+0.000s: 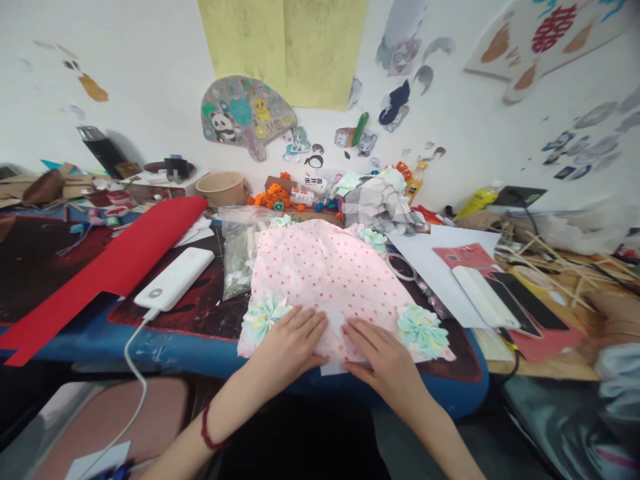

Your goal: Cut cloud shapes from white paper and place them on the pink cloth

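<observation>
A pink cloth with red dots (320, 260) lies spread on the table in front of me. Gathered mint-green fabric flowers sit at its corners, among them a left flower (267, 315) and a right flower (423, 330). My left hand (299, 333) rests flat on the cloth's near part, fingers stretched out, close to the left flower. Opposite it, my right hand (383, 350) lies with its fingers extended on the cloth. Between the two hands is a pale whitish piece (334, 333), part of it hanging at the near edge; whether it is paper or cloth I cannot tell.
To the left lie a white power bank (175, 280) with a cable and a long red sheet (130, 257). A clear plastic bag (239, 260) touches the cloth's left side. Phones (515, 303) lie at right, near another person's arm (613, 313). Crumpled fabric (380, 200) sits behind.
</observation>
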Available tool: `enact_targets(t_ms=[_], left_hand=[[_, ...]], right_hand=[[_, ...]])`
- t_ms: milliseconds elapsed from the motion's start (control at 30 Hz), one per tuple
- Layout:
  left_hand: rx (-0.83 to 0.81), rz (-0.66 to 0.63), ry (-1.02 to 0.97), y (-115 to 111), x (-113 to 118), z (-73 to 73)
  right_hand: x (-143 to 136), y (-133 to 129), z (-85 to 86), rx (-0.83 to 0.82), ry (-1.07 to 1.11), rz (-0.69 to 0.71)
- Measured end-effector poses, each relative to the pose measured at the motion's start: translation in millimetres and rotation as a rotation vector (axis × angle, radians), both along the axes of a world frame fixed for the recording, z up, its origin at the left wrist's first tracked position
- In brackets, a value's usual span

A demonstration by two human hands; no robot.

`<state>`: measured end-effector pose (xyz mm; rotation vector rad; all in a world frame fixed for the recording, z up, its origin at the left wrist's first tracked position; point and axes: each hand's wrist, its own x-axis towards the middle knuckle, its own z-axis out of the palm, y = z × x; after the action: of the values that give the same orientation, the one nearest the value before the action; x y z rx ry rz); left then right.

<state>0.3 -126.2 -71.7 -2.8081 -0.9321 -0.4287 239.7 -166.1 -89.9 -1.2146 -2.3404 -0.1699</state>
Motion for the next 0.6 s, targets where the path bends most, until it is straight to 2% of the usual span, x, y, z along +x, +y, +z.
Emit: enact_targets(t_ms=[133, 200, 267, 433, 600], left_hand=[[0.073, -0.076, 0.062, 0, -3, 1.6], [0.048, -0.082, 0.068, -2, -3, 4.9], [-0.048, -0.085, 0.031, -1, -3, 11.0], [-0.336, 0.056, -0.331, 24, -1, 34.3], [-0.684, -0.038, -0.454, 57, -3, 59.9]], right_hand=[[1, 7, 11.4, 0.208, -0.137, 0.105], [1, 11, 20.2, 0.256, -0.172, 0.139], [-1, 19, 31.8, 0.226, -0.121, 0.115], [-7, 50, 66.2, 0.145, 0.076, 0.011], [-8, 70, 85.7, 0.056, 0.088, -0.028]])
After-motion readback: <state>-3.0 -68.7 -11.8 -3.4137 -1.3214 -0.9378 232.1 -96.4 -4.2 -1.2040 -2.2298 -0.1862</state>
